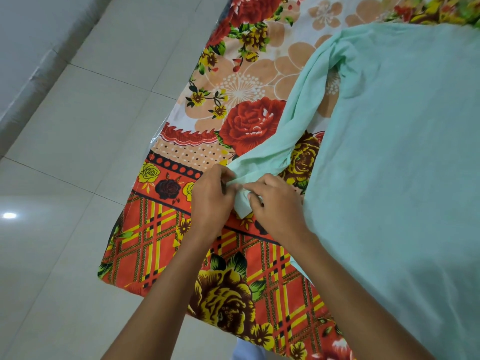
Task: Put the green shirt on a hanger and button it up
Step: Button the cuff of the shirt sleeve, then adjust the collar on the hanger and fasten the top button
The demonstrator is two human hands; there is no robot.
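The pale green shirt (405, 141) lies spread over the right half of the view on a floral sheet. One long sleeve (293, 120) runs down and to the left from the shirt's body. At the sleeve's end, both hands hold the cuff (242, 203). My left hand (211, 196) pinches the cuff's left side. My right hand (275, 203) pinches its right side, fingers curled over the cloth. Any button on the cuff is hidden by the fingers. No hanger is in view.
The bed's red, orange and yellow floral sheet (233, 105) hangs over an edge running diagonally from top centre to bottom right. White floor tiles (78, 152) fill the left side. A grey wall base (33, 81) crosses the upper left corner.
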